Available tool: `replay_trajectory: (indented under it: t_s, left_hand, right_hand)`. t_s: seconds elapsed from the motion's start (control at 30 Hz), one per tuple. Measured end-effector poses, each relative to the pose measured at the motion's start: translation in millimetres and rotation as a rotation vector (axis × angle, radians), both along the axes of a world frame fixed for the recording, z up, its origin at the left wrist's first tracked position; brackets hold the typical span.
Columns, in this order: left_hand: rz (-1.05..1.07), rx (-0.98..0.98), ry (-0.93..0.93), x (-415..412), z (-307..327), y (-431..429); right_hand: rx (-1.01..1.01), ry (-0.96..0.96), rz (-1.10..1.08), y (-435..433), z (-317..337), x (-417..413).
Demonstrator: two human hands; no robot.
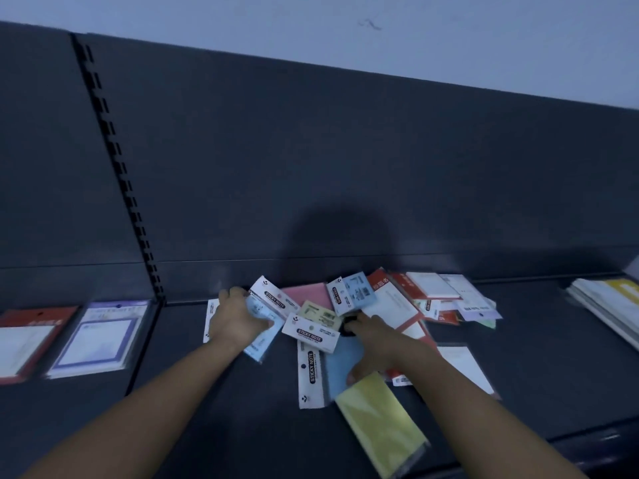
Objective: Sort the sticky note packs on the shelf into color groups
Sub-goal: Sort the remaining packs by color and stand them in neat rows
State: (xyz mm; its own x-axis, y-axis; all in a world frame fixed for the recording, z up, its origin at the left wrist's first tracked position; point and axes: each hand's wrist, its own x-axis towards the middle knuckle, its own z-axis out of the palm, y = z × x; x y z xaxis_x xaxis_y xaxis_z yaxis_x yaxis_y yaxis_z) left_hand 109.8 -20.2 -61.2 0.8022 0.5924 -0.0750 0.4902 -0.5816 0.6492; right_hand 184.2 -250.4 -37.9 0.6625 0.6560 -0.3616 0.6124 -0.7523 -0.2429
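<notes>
A loose heap of sticky note packs lies on the dark shelf [518, 392]. My left hand [238, 319] grips a light blue pack [264, 337] at the heap's left side, fingers curled over it. My right hand [371, 344] rests on a blue pack [340, 368], thumb at its lower edge; whether the fingers curl round anything is hidden. A yellow pack [378, 426] lies in front of that hand. A pink pack [306, 293], a pale green pack [320, 314] and another blue pack [356, 293] sit at the back of the heap.
Red-and-white packs [390, 305] pile up to the right of the heap. A red-framed pack [24, 340] and a purple-framed pack [100, 337] lie on the left shelf section. A stack of paper goods [608, 305] sits at far right. The shelf's back panel [345, 167] rises behind.
</notes>
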Motion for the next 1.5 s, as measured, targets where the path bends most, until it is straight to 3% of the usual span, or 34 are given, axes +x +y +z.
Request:
replay_trajectory:
  t_s: [0.2, 0.3, 0.43, 0.6, 0.8, 1.0, 1.27, 1.5]
  left_hand:
    - [0.068, -0.283, -0.147, -7.8, 6.9, 8.1]
    - [0.112, -0.4, -0.228, -14.5, 11.7, 9.2]
    - [0.177, -0.521, -0.34, -28.8, 14.6, 8.3]
    - [0.332, -0.654, -0.462, -58.1, 17.0, 10.7]
    - [0.486, -0.794, -0.576, -107.1, 27.3, 25.9]
    - [0.631, -0.816, -0.694, -178.5, 43.8, 58.4]
    - [0.772, -0.932, -0.825, -306.0, 53.8, 134.5]
    - [0.78, -0.941, -0.753, -411.4, 53.0, 211.4]
  right_hand:
    - [-0.048, -0.081, -0.016, 3.3, -4.4, -6.4]
    - [0.027, 0.003, -0.087, 4.9, -5.4, -9.5]
    - [0.318, 0.18, -0.161, 9.3, -1.1, -16.1]
    - [0.798, 0.242, -0.201, 30.5, 11.0, -27.6]
    - [1.056, 0.302, -0.271, 67.9, 23.7, -47.2]
    - [1.111, 0.575, -0.39, 131.9, 25.9, -96.9]
    - [1.011, 0.807, -0.383, 250.6, 23.5, -201.4]
    - [0.932, 0.944, -0.305, 361.4, 17.8, -315.9]
